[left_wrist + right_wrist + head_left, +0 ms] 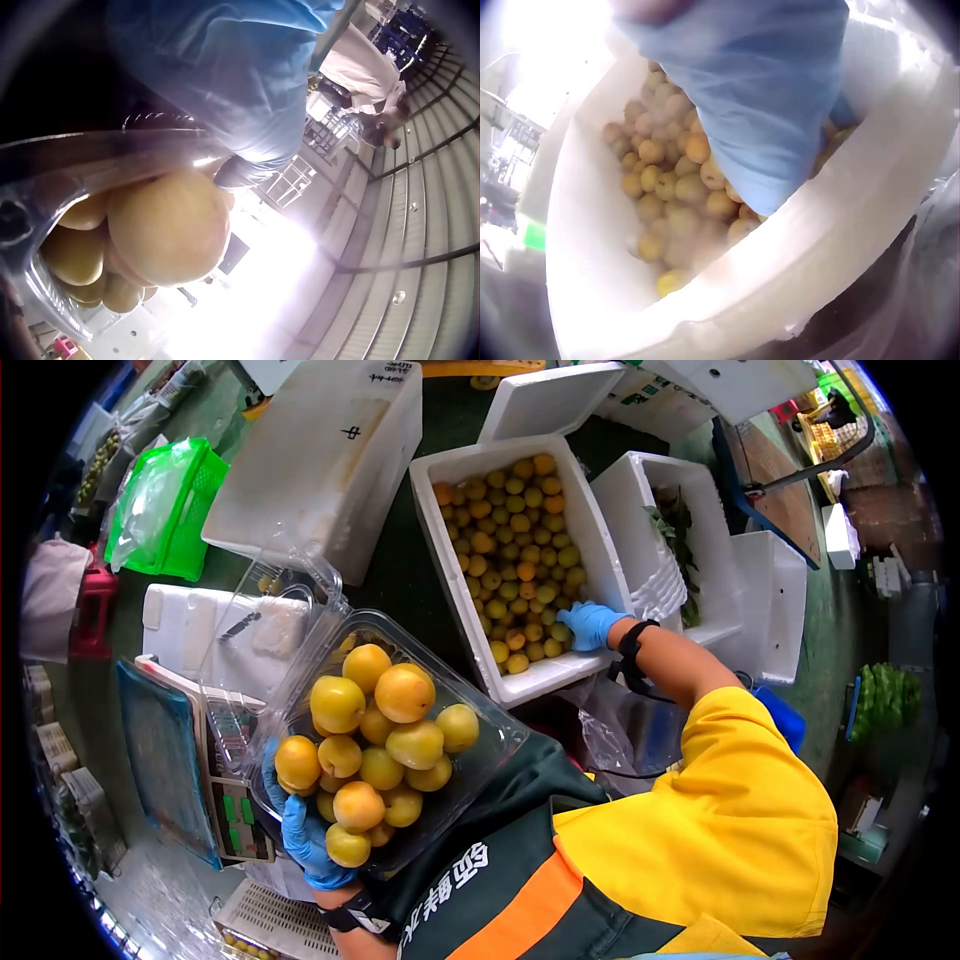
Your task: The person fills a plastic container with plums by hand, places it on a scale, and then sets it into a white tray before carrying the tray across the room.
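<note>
My blue-gloved left hand (312, 845) grips the near left edge of a clear plastic clamshell box (480, 745), thumb at the fruit. The lid (250, 630) stands open, and yellow plums (383, 730) are heaped inside. In the left wrist view one large plum (169, 229) lies close by the gloved hand (247, 82). My right hand (592, 626), also blue-gloved, reaches over the near right wall of a white foam box (465, 650) into many smaller-looking plums (515, 550). The right wrist view shows its fingers (769, 176) pointing down among them; whether they hold one I cannot tell.
A green crate (190, 510) and a large white foam box (310, 450) stand at the far left. Beside my left hand is a scale (238, 815). Another foam box (715, 510) with leafy stems adjoins the plum box on the right. Clear plastic bags (610, 725) lie in front.
</note>
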Action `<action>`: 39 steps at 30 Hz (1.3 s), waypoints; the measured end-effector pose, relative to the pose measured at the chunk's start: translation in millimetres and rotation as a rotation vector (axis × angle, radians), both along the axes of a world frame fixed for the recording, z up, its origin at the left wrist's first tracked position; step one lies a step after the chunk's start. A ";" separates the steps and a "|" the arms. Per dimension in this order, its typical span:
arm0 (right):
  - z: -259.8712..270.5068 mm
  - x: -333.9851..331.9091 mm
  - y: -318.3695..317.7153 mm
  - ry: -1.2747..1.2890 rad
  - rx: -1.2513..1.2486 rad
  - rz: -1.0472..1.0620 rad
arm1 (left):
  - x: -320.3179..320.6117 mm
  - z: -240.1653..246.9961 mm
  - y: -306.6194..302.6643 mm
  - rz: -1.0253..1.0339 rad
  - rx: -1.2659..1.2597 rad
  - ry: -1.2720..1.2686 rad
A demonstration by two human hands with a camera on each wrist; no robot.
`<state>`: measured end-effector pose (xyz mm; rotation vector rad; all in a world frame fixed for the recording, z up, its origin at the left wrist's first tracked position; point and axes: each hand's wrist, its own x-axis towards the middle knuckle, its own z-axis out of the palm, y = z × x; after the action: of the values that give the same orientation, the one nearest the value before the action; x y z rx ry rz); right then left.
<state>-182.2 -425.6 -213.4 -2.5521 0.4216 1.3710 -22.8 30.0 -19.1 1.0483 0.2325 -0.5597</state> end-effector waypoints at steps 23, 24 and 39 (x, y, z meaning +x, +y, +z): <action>16.7 2.6 -3.9 0.029 0.100 0.237 | 7.1 7.9 2.6 -0.254 -0.220 0.016; 15.5 1.0 -4.1 0.001 0.081 0.238 | 7.1 8.5 0.6 -0.245 -0.203 0.003; 14.5 -0.3 5.6 0.008 0.040 -0.013 | 6.9 4.4 4.3 -0.213 -0.207 0.007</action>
<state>-182.5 -420.1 -198.8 -2.5081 0.4076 1.3709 -15.9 34.3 -14.6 0.8749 0.0666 -0.7634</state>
